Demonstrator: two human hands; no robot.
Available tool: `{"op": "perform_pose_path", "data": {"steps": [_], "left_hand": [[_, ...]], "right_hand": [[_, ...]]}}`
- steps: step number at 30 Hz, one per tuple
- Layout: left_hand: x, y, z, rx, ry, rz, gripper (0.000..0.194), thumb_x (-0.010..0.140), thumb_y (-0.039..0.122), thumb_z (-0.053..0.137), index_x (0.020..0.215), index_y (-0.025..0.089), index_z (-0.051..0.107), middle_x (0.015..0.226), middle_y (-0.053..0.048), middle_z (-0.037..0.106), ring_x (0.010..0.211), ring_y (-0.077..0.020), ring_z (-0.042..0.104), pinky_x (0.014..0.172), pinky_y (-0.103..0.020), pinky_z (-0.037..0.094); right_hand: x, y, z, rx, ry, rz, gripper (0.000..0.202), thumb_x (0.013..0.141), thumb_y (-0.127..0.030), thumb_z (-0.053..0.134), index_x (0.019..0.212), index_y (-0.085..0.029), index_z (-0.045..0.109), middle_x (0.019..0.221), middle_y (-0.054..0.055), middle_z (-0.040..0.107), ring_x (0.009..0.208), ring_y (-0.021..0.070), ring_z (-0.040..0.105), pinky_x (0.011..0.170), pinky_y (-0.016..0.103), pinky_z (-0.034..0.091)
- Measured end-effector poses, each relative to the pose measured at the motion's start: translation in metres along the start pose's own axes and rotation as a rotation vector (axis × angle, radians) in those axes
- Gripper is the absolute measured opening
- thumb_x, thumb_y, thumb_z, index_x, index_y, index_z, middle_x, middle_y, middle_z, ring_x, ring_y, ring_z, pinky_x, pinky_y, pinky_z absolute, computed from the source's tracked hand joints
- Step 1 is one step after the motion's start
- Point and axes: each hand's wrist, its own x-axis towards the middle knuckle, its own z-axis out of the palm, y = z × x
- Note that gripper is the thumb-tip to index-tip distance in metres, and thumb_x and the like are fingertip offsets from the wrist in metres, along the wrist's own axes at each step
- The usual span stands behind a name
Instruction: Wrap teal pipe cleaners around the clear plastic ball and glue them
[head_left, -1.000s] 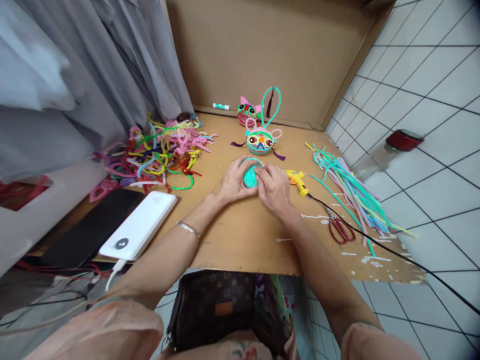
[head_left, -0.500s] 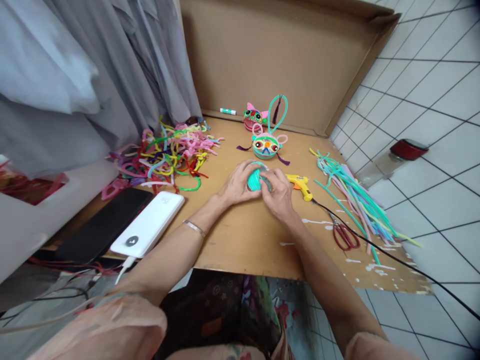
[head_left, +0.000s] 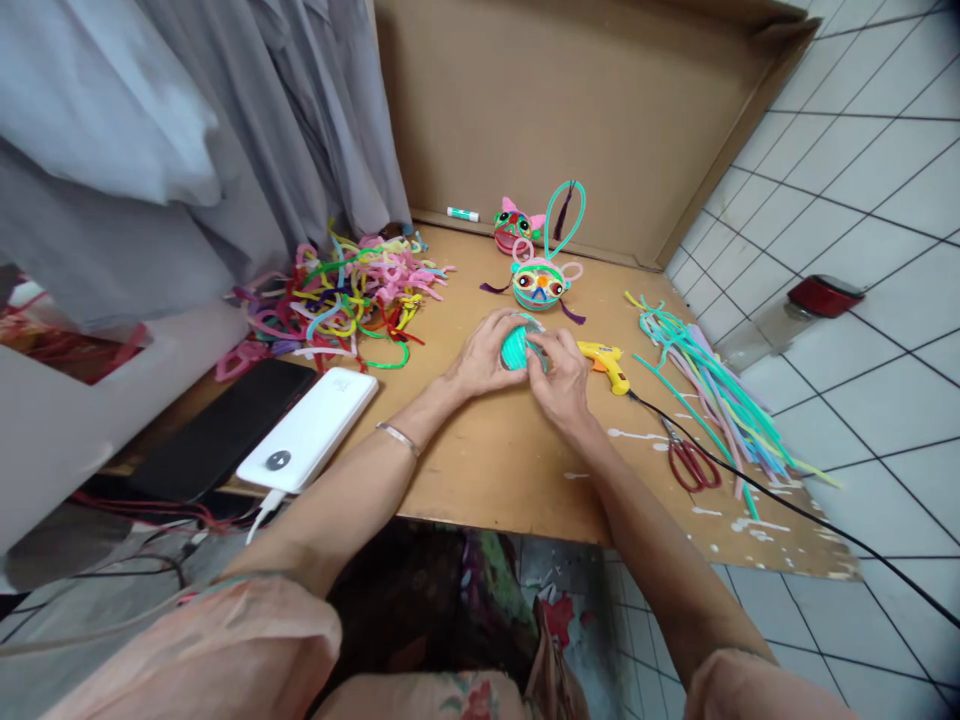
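Observation:
A small round turquoise piece (head_left: pixel 514 348), ribbed like coiled pipe cleaner, is held above the middle of the table. My left hand (head_left: pixel 484 355) wraps round its left side. On its right, my right hand (head_left: pixel 559 378) pinches at the rim with thumb and fingers; whatever lies between the fingertips is too small to tell. Just behind the hands stands a turquoise animal-face figure (head_left: pixel 538 284) with pink ears and purple tassels. A second figure, red with pink ears (head_left: pixel 513 230), is behind it. The yellow glue gun (head_left: pixel 616 370) lies right beside my right hand.
Tangled coloured pipe cleaners (head_left: pixel 352 290) lie at the left, near a white power bank (head_left: pixel 311 430) and a black phone (head_left: pixel 225 425). Red-handled scissors (head_left: pixel 694 466), straight pipe cleaners (head_left: pixel 712 390) and a black cord (head_left: pixel 780 500) are at the right. A glue stick (head_left: pixel 463 214) lies at the back.
The view has shifted slightly, so everything on the table appears a little further right. Both hands keep their hold on the turquoise piece, with the right fingers slightly changed at its rim.

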Motion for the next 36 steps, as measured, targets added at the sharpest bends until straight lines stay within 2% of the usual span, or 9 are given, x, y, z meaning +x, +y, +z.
{"op": "perform_pose_path", "data": {"steps": [7, 13, 20, 26, 36], "left_hand": [[0.001, 0.004, -0.003, -0.021, -0.028, -0.031, 0.058, 0.076, 0.038, 0.071, 0.127, 0.020, 0.051, 0.133, -0.015, 0.057, 0.128, -0.0298, 0.055, 0.108, -0.046, 0.048], [0.003, 0.004, -0.002, -0.023, -0.036, -0.052, 0.060, 0.074, 0.039, 0.072, 0.127, 0.020, 0.051, 0.132, -0.016, 0.058, 0.127, -0.0302, 0.055, 0.109, -0.049, 0.047], [0.001, 0.002, -0.001, -0.035, -0.017, -0.050, 0.060, 0.075, 0.042, 0.073, 0.127, 0.019, 0.052, 0.131, -0.016, 0.057, 0.130, -0.0303, 0.053, 0.110, -0.048, 0.046], [-0.001, 0.003, 0.001, -0.064, 0.029, -0.057, 0.061, 0.076, 0.049, 0.074, 0.125, 0.020, 0.053, 0.130, -0.017, 0.058, 0.126, -0.0313, 0.055, 0.105, -0.051, 0.049], [0.001, 0.010, -0.002, -0.095, 0.046, -0.125, 0.058, 0.073, 0.042, 0.077, 0.122, 0.021, 0.056, 0.126, -0.015, 0.063, 0.124, -0.0309, 0.058, 0.106, -0.051, 0.048]], "right_hand": [[-0.001, 0.002, 0.000, 0.098, 0.048, 0.058, 0.015, 0.088, -0.023, 0.057, 0.096, -0.022, 0.069, 0.089, 0.004, 0.064, 0.083, 0.0179, 0.065, 0.076, 0.033, 0.058], [-0.003, 0.003, -0.001, 0.114, 0.056, 0.089, 0.013, 0.088, -0.025, 0.059, 0.094, -0.022, 0.070, 0.090, 0.004, 0.064, 0.084, 0.0189, 0.064, 0.076, 0.036, 0.057], [-0.005, 0.001, -0.004, 0.103, 0.007, 0.029, 0.017, 0.091, -0.025, 0.056, 0.101, -0.022, 0.069, 0.091, 0.005, 0.059, 0.088, 0.0193, 0.063, 0.077, 0.036, 0.058], [-0.006, -0.004, -0.005, 0.098, 0.036, -0.014, 0.018, 0.090, -0.021, 0.055, 0.101, -0.021, 0.069, 0.095, 0.006, 0.058, 0.087, 0.0197, 0.062, 0.078, 0.038, 0.057], [-0.007, -0.009, -0.005, 0.090, 0.053, -0.033, 0.021, 0.089, -0.014, 0.054, 0.103, -0.021, 0.067, 0.092, 0.006, 0.061, 0.086, 0.0195, 0.063, 0.079, 0.037, 0.056]]}}
